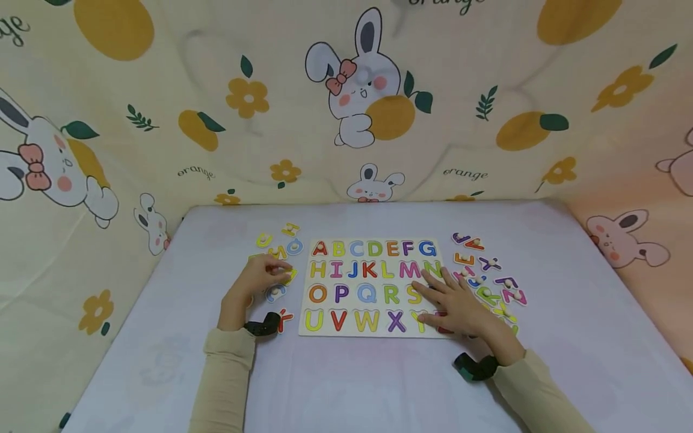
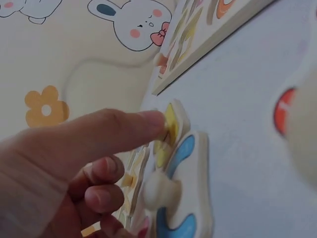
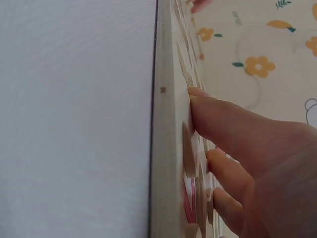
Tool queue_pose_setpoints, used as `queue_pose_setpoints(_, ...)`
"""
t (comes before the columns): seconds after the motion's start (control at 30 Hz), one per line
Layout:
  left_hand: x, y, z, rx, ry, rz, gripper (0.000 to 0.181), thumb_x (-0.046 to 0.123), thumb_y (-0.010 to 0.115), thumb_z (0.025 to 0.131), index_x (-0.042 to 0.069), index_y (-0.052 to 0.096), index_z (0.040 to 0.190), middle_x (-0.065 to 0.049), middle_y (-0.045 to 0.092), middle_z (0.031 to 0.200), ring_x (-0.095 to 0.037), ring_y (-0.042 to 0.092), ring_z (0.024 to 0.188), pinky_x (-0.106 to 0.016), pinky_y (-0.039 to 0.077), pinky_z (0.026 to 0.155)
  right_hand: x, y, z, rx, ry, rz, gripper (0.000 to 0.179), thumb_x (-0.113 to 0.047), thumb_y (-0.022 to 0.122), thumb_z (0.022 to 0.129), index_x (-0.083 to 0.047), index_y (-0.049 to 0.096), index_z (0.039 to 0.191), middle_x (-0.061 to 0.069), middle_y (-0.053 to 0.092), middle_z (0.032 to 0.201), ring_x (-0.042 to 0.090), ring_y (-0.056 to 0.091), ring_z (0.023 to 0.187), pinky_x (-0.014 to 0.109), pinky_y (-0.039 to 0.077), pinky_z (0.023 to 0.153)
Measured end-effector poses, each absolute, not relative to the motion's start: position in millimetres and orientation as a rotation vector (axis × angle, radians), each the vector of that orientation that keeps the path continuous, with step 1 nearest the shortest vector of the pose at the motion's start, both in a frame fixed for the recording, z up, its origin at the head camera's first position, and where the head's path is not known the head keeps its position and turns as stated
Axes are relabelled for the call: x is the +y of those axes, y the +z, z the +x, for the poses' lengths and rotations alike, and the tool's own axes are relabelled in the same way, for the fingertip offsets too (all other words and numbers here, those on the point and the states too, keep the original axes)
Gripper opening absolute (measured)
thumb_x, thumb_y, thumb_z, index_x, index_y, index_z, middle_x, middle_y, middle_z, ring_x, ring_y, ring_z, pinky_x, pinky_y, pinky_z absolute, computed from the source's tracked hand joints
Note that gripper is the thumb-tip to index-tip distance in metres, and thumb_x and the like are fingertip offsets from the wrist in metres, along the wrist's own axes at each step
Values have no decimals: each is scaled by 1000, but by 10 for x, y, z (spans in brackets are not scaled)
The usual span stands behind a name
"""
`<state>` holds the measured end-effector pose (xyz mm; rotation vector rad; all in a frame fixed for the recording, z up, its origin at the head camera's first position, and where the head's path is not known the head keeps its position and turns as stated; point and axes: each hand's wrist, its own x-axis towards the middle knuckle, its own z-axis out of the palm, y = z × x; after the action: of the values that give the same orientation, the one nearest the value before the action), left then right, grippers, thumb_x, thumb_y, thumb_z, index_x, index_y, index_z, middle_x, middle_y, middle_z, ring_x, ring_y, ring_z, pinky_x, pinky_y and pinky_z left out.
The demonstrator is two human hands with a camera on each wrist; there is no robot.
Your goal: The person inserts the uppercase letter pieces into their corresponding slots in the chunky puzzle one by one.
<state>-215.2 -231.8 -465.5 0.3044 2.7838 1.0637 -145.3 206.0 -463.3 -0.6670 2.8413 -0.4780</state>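
Left hand (image 1: pixel 253 281): pinched a yellow letter piece (image 1: pixel 293 275), scene's left.
Alphabet puzzle board (image 1: pixel 354 305): lay central, with coloured letter-shaped recesses (image 1: pixel 341 293).
Right hand (image 1: pixel 459 308): released, fingers spread over the board's right side.
Purple X piece (image 1: pixel 490 263): lay right, among knobbed letters (image 1: pixel 464 258).

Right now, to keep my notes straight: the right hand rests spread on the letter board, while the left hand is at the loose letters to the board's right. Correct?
The side is wrong: the head view shows the left hand at the loose letters to the left of the letter board. The right hand does rest spread on it.
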Motion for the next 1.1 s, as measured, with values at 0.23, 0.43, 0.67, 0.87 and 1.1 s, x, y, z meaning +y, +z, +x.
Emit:
queue_pose_setpoints(0.23, -2338, -4629, -2129, 2815, 1063, 414, 17, 11, 73, 82, 3, 76, 96, -5, 58, 74, -10, 43, 69, -19, 37, 64, 2076, -4636, -1457, 2838, -487, -665, 71, -53, 63, 85, -23, 41, 147, 14, 28, 160, 53, 11, 146, 74, 6, 112)
queue_pose_setpoints(0.43, -2340, -4636, -2153, 2806, 1087, 387, 17, 14, 74, 83, 2, 76, 94, -5, 56, 74, -12, 44, 69, -20, 37, 64, 2077, -4628, -1471, 2830, -499, -653, 71, -51, 64, 85, -23, 41, 147, 13, 27, 160, 52, 10, 147, 73, 4, 113)
queue_pose_setpoints(0.67, -2342, -4683, -2156, 2794, 1097, 385, 19, 14, 75, 82, 2, 75, 97, -4, 53, 74, -10, 42, 68, -19, 35, 62, 2065, -4631, -1453, 2833, -515, -650, 71, -53, 64, 84, -24, 42, 146, 13, 28, 160, 53, 11, 146, 73, 4, 113)
queue_pose_setpoints(0.87, -2308, -4654, -2150, 2801, 1107, 358, 18, 15, 73, 84, 3, 76, 96, -2, 48, 74, -12, 40, 70, -22, 34, 64, 2065, -4635, -1467, 2836, -518, -640, 72, -53, 65, 84, -24, 42, 146, 12, 28, 160, 52, 10, 147, 72, 3, 114)
queue_pose_setpoints(1.1, -2173, -4653, -2134, 2854, 1211, 299, 16, 18, 77, 81, 5, 76, 91, -2, 49, 74, -13, 42, 74, -22, 34, 66, 2068, -4665, -1462, 2831, -511, -641, 72, -52, 65, 84, -24, 42, 146, 13, 28, 160, 52, 10, 147, 72, 4, 114)
